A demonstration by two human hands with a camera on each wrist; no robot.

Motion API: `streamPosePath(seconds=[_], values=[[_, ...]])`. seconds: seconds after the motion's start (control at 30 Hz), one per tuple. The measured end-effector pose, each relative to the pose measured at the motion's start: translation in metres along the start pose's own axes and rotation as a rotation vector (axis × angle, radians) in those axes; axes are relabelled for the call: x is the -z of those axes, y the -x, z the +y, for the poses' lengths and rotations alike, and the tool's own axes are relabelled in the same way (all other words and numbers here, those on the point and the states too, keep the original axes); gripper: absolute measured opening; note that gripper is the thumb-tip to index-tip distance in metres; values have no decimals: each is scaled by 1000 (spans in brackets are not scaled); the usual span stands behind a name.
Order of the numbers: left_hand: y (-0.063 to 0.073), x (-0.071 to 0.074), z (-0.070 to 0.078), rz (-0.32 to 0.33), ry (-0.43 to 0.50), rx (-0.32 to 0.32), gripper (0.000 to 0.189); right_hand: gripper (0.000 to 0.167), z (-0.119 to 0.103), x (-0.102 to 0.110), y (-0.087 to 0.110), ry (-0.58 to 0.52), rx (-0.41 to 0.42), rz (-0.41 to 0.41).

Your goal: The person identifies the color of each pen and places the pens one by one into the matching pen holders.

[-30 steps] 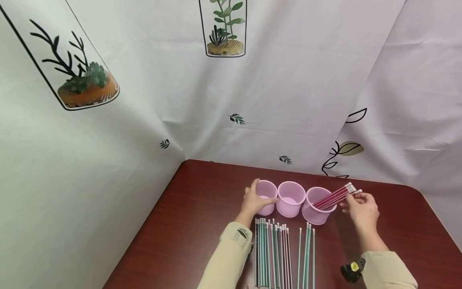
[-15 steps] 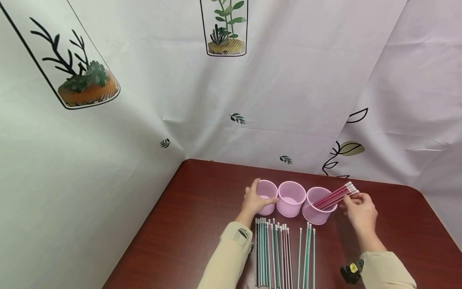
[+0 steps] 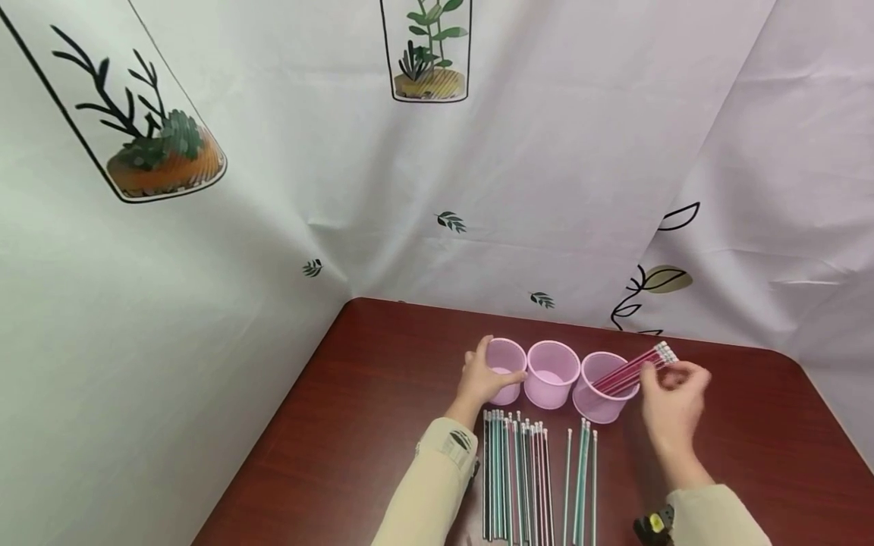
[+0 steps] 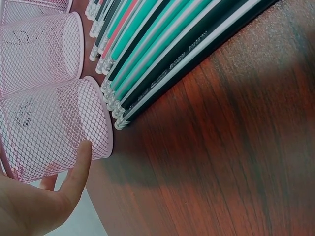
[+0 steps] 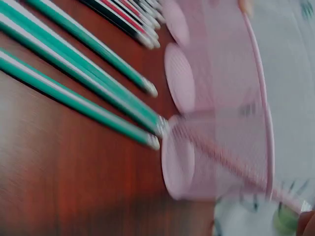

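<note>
Three pink mesh pencil cups stand side by side. My left hand (image 3: 481,379) grips the left cup (image 3: 507,396), thumb at the front and fingers at the far side; the left wrist view shows a finger along that cup's mesh (image 4: 49,128). The middle cup (image 3: 548,398) is untouched. In the right cup (image 3: 594,409), a bundle of dark pink pencils (image 3: 624,375) leans rightward, white eraser ends up. My right hand (image 3: 672,406) pinches the bundle near those ends, though blur partly hides the contact. In the right wrist view, only a fingertip (image 5: 306,225) shows beside a pencil end.
A row of green, black and pink pencils (image 3: 517,485) lies before the left and middle cups. Several green pencils (image 3: 580,478) lie before the right cup. All rest on a dark red wooden table (image 3: 382,394), with a printed white curtain (image 3: 546,167) behind.
My right hand has shifted left and turned around the bundle's upper end. A pencil that stuck out to the right now lies with the others. The left hand stays on its cup.
</note>
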State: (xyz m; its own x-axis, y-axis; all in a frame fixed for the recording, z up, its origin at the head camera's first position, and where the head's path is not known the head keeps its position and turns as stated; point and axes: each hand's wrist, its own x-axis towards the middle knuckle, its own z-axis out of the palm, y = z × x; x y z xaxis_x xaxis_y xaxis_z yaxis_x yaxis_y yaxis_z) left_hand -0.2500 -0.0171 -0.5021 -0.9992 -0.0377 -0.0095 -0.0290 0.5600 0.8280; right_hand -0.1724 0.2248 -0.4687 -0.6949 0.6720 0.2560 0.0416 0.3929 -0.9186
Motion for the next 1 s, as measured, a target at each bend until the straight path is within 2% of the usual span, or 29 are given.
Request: streamPosePath(seconds=[0.03,0.07,0.17,0.23,0.27,0.33,0.4,0.53,0.7,0.8,0.97,1.0], values=[[0,0,0,0,-2,0,101,19,-2,-4,7,28,87,-60],[-1,0,0,0,-3,-2,101,15,-3,-8,14,62,174,-155],[-2,1,-1,5,-10,-4,101,8,-1,-22,35,191,346,-539],[-2,1,-1,8,-14,-4,101,10,4,-31,47,285,407,-768],[-2,1,-1,9,-20,-1,102,11,8,-35,53,327,416,-853],[-1,1,-1,11,-26,2,101,15,15,-42,65,414,438,-938],[0,1,-1,11,-29,4,101,20,23,-46,73,479,468,-940],[1,1,-1,11,-25,2,101,21,29,-50,83,583,466,-872],[1,2,-1,11,-22,0,101,22,30,-52,87,660,454,-829],[1,2,-1,10,-19,0,101,17,31,-54,86,712,483,-805],[0,1,-2,5,-22,1,101,36,32,-58,83,786,485,-786],[1,1,-2,4,-23,0,101,36,32,-58,83,797,473,-791]])
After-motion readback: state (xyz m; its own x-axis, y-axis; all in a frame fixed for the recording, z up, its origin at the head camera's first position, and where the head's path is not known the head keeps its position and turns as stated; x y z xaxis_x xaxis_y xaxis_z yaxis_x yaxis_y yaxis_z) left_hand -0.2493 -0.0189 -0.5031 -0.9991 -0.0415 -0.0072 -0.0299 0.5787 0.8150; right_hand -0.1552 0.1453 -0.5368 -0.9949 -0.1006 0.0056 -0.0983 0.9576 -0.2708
